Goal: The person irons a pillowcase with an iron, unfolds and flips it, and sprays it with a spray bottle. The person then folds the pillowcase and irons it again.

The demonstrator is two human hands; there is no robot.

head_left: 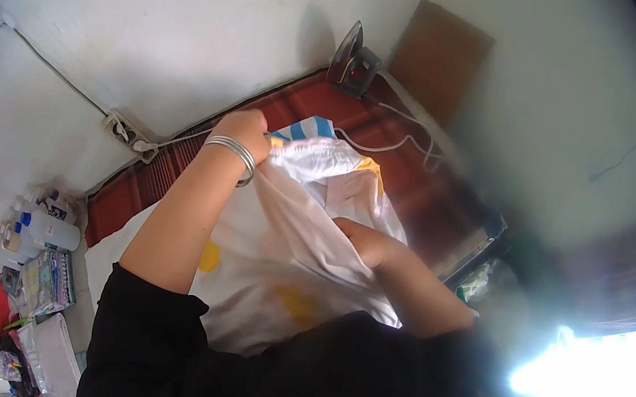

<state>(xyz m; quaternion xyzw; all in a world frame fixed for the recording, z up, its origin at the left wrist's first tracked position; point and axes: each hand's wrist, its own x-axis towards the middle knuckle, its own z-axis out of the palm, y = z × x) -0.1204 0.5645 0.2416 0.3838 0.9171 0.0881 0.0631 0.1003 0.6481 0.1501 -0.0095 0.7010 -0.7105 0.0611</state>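
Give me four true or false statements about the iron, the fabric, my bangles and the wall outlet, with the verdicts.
1. The iron stands on its heel, soleplate off the red cloth. True.
2. The bangles are on the right wrist. False: they circle the left wrist.
3. The left hand grips the white fabric near its gathered edge. True.
4. The wall outlet has nothing plugged into it. False: a white plug sits in it.
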